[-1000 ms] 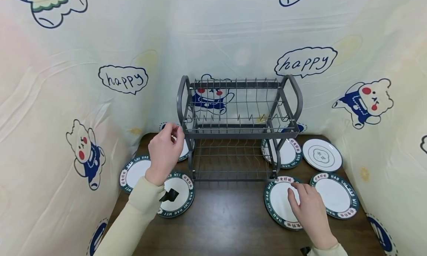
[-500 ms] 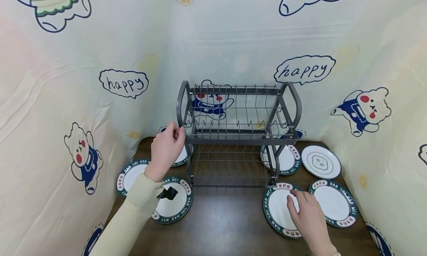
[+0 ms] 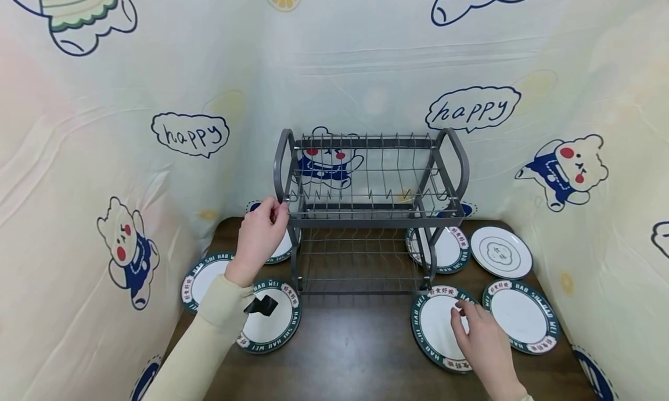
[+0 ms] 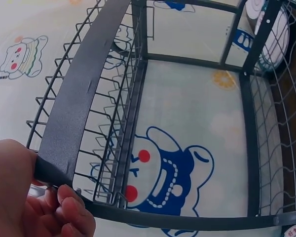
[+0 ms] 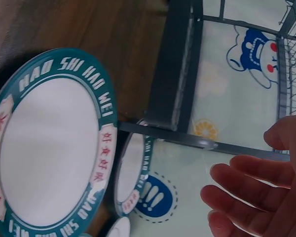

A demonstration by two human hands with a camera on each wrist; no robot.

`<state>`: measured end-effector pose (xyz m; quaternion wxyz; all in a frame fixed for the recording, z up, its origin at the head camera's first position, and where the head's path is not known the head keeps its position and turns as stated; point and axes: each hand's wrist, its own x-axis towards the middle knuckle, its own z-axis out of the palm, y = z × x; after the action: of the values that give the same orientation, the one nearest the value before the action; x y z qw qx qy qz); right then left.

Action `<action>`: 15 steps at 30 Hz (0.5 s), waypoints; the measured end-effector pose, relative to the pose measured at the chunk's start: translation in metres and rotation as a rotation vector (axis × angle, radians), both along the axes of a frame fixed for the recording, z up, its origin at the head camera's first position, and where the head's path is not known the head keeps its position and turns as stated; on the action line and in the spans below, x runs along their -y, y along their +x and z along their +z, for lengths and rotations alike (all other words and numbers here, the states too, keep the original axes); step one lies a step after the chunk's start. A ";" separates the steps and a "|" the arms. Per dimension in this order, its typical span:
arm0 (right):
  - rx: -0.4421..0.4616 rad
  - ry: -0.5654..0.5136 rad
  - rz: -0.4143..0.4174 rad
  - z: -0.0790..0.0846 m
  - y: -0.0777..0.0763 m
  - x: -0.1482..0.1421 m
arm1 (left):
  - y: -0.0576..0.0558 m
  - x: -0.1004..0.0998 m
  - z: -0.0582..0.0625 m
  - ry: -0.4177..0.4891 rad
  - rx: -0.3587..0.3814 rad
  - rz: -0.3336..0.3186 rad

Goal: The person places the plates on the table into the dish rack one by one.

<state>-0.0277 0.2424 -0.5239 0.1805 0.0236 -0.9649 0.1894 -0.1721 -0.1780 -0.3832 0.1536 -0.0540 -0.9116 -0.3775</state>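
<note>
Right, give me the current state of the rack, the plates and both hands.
Rack: standing upright
Left hand: gripping the rack's upper tier at its left end
Right hand: relaxed, holding nothing
Six green-rimmed plates: lying face up
White plate: lying flat, apparently face down

A booth-like enclosure, with the wider room hidden from view: pale, softly tinted sheets (image 3: 345,58) printed with white cartoon bears (image 3: 567,174) in blue wall in a dark brown wood-grained table (image 3: 345,343) bearing kitchenware, a dark grey two-tier metal dish rack (image 3: 366,222) and round, mostly green-rimmed white plates (image 3: 439,328).
</note>
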 end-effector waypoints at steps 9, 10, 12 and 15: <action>0.052 0.000 -0.032 -0.015 0.003 -0.011 | -0.004 0.003 0.005 0.099 0.138 -0.044; 0.054 -0.003 -0.038 -0.016 0.004 -0.013 | -0.005 0.003 0.005 0.105 0.146 -0.044; 0.067 -0.006 -0.052 -0.020 0.005 -0.017 | -0.005 0.003 0.005 0.113 0.160 -0.044; 0.107 -0.013 -0.072 -0.027 0.007 -0.024 | -0.005 0.003 0.005 0.119 0.178 -0.046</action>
<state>-0.0209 0.2664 -0.5505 0.1354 -0.0223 -0.9721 0.1901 -0.1773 -0.1812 -0.3779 0.0662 -0.0320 -0.8961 -0.4376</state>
